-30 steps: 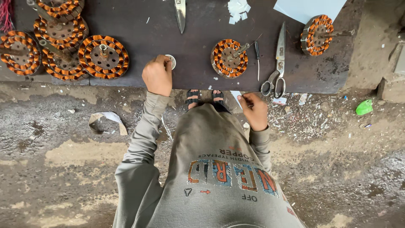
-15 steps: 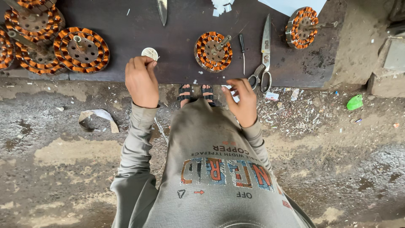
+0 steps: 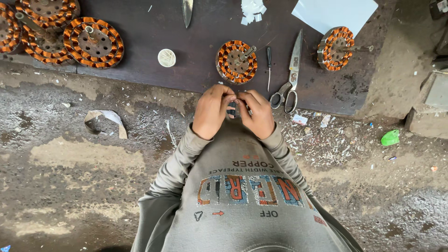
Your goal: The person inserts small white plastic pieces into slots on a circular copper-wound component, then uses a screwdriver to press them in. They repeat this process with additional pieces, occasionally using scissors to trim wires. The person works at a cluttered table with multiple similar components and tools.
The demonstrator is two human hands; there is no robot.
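My left hand (image 3: 212,112) and my right hand (image 3: 256,114) meet fingertip to fingertip just in front of my chest, over the near edge of the dark mat (image 3: 140,70). The fingers of both are curled in. A small dark bit (image 3: 232,111) shows between them, and I cannot tell whether it is pinched or lies below. Just beyond the hands stands a copper-wound stator (image 3: 236,61) with a shaft. A thin screwdriver (image 3: 269,63) and large scissors (image 3: 290,77) lie to its right. A small white disc (image 3: 166,58) lies to its left.
Several more wound stators (image 3: 93,42) are piled at the mat's far left, and another (image 3: 337,48) stands at the right. A knife blade (image 3: 187,10), paper scraps (image 3: 252,8) and a white sheet (image 3: 333,14) lie at the back. The rough ground holds a curled strip (image 3: 105,119), litter and a green scrap (image 3: 390,137).
My left hand came away from the white disc on the mat and my right hand rose from my side. Both now meet in the middle. The view has shifted left.
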